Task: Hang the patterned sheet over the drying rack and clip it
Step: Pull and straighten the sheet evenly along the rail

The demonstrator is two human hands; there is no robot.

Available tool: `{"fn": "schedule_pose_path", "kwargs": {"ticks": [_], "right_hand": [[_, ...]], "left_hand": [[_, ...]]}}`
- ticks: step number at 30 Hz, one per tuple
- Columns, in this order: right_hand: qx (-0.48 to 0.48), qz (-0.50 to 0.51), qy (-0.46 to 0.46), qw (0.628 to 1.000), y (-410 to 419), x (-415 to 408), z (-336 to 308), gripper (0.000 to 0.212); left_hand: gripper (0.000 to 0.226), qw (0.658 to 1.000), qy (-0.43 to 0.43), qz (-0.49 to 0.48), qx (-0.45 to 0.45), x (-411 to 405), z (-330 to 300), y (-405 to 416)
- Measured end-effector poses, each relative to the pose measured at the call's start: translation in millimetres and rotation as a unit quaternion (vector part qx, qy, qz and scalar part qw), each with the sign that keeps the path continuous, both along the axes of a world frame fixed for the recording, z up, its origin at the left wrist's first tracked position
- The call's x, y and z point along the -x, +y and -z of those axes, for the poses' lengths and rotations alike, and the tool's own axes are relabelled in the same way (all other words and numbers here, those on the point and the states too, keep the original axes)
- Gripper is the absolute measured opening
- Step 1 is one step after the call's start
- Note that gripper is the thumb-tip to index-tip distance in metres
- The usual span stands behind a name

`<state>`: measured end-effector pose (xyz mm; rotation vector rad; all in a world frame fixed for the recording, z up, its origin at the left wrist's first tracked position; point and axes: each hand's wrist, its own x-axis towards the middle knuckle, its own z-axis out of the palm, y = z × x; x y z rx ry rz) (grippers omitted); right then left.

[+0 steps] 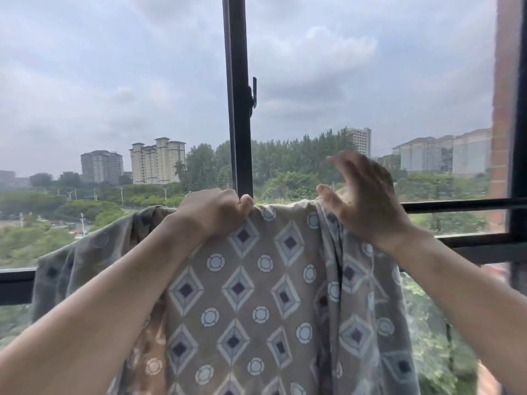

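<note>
My left hand [216,209] is fisted on the top edge of the patterned sheet [251,295]. My right hand [365,201] hovers spread open beside its bunched folds, gripping nothing

High-rise home balcony — dark window frame [238,109], patterned sheet [256,280] drying, apartment towers [156,161] beyond

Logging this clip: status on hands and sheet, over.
Left hand shut on patterned sheet at its top edge. Right hand open, blurred. No clip visible. Window post beyond, nothing blocking.
</note>
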<state>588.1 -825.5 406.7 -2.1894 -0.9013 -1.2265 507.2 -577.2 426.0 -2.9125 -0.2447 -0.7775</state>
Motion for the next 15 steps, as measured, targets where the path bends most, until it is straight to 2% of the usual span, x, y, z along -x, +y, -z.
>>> {"fn": "schedule_pose_path", "kwargs": {"ticks": [2, 5, 6, 8, 9, 10, 11, 12, 13, 15], "right_hand": [[-0.125, -0.015, -0.034, 0.991, -3, 15, 40, 0.051], [-0.235, -0.014, 0.035, 0.971, -3, 27, 96, 0.063], [-0.246, -0.014, 0.107, 0.963, -4, 29, 105, 0.071], [-0.270, -0.060, 0.304, 0.912, -10, 28, 110, 0.073], [-0.271, -0.089, 0.383, 0.878, -13, 27, 109, 0.060], [-0.254, -0.112, 0.413, 0.868, -16, 28, 105, 0.039], [-0.237, -0.103, 0.392, 0.883, -19, 28, 100, 0.015], [-0.217, -0.086, 0.361, 0.903, -21, 29, 94, 0.007], [-0.210, -0.070, 0.330, 0.917, -23, 32, 86, 0.019], [-0.219, -0.048, 0.291, 0.930, -30, 41, 65, 0.024]], "left_hand": [[0.062, 1.000, -0.016, 0.000, -0.004, -3, -1, -3], [0.062, 1.000, -0.021, -0.008, 0.006, -3, 0, -5], [0.063, 1.000, -0.022, -0.011, 0.011, -2, 1, -5], [0.063, 0.999, -0.028, -0.010, 0.021, 0, 2, -5], [0.063, 0.999, -0.036, -0.008, 0.023, 2, 2, -5], [0.063, 0.998, -0.050, -0.003, 0.025, 3, 3, -7], [0.061, 0.998, -0.065, 0.003, 0.022, 3, 4, -10], [0.059, 0.996, -0.081, 0.013, 0.019, 4, 5, -14], [0.055, 0.995, -0.095, 0.026, 0.017, 4, 7, -18], [0.051, 0.992, -0.116, 0.044, 0.004, 3, 10, -24]]}}
